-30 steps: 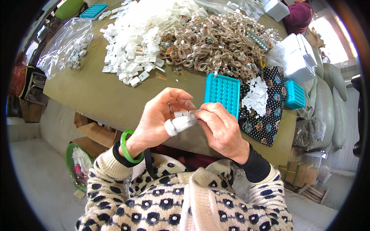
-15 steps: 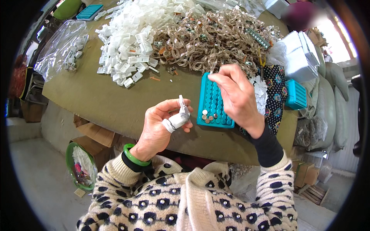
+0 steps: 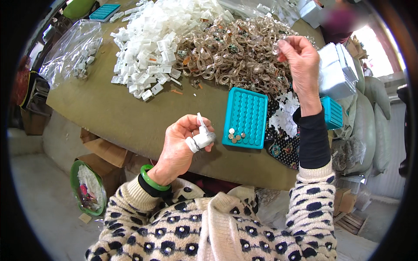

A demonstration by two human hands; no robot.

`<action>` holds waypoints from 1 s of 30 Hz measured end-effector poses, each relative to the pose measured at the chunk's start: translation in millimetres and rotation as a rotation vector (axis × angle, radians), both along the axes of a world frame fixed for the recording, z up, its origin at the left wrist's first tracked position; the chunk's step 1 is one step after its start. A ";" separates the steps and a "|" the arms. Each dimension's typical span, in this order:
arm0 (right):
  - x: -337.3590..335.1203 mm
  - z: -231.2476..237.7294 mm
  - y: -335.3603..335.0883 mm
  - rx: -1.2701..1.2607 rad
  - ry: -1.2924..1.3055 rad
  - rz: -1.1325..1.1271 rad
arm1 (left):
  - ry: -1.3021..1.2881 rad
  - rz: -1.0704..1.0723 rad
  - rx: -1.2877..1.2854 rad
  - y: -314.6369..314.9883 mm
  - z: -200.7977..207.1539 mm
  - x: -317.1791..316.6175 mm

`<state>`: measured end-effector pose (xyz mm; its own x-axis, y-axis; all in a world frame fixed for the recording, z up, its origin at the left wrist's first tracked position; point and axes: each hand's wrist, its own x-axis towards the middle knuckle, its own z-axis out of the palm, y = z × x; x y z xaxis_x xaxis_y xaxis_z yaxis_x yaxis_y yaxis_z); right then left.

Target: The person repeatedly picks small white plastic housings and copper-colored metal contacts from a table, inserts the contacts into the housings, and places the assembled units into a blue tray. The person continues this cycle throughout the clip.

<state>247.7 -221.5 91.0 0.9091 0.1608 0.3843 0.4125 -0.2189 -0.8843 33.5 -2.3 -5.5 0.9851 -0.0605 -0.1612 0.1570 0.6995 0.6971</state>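
My left hand [image 3: 177, 141] is closed on a small white plastic casing [image 3: 201, 122], which stands up between the fingers. White wrapping [image 3: 201, 140] covers its thumb. Above the right side of a big heap of clear coiled wires [image 3: 230, 61], my right hand [image 3: 303, 63] pinches a small clear wire coil [image 3: 276, 48]. Between the hands lies a teal tray [image 3: 227, 108] with rows of round pockets. Several coin-shaped metal cells [image 3: 237, 138] sit in its near end.
White plastic casings [image 3: 161, 41] form a heap at far left of the wires. Thin white pieces [image 3: 285, 115] lie on a dark patterned cloth [image 3: 282, 150]. Stacked white trays [image 3: 337, 71] and a teal basket [image 3: 333, 114] stand at right. A person [image 3: 342, 19] is at the far right.
My right hand has moved from over the teal tray up and right to the wire heap, and now pinches a wire coil. My left hand stays nearly in place with the casing.
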 end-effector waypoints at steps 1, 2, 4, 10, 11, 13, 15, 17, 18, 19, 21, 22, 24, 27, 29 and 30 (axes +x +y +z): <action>-0.9 -2.9 2.6 -0.194 -0.063 -0.054 | -0.007 -0.003 -0.002 -0.4 0.2 0.1; -2.7 -5.7 6.2 -0.406 -0.089 -0.159 | -0.015 -0.010 -0.008 0.1 0.7 0.3; -13.2 -7.9 12.2 -0.127 0.101 -0.079 | -0.034 -0.004 0.007 1.5 2.8 2.7; -66.8 -2.0 37.7 0.446 0.455 0.176 | -0.026 0.045 -0.029 12.6 12.7 8.9; -78.6 -3.1 43.2 0.491 0.498 0.185 | -0.031 0.061 -0.027 13.4 13.8 9.7; -99.9 -8.1 53.8 0.510 0.484 0.179 | -0.045 0.081 -0.036 16.8 15.1 10.6; -120.6 -16.0 62.8 0.534 0.453 0.186 | -0.075 0.105 -0.065 20.0 15.5 9.8; -138.9 -23.4 68.9 0.510 0.420 0.166 | -0.124 0.126 -0.067 23.9 14.9 8.7; -147.2 -26.3 70.3 0.489 0.398 0.153 | -0.127 0.136 -0.041 25.9 14.4 8.2; -154.2 -29.6 72.0 0.496 0.363 0.183 | -0.138 0.143 -0.017 27.6 13.7 7.9; -166.2 -33.7 72.5 0.443 0.353 0.184 | -0.148 0.159 0.021 28.5 12.5 5.8; -171.0 -34.9 72.1 0.418 0.349 0.181 | -0.148 0.145 0.021 28.7 11.8 5.1; -176.4 -37.5 71.5 0.364 0.343 0.207 | -0.160 0.112 0.011 28.2 10.9 3.4; -184.2 -38.5 70.1 0.127 0.256 0.151 | -0.122 0.139 0.032 22.9 11.6 -0.7; -190.1 -40.7 71.5 -0.168 0.003 0.118 | -0.108 0.152 0.066 17.3 12.5 -2.8; -191.7 -41.3 71.0 -0.389 -0.161 0.116 | -0.110 0.159 0.097 13.3 12.9 -3.8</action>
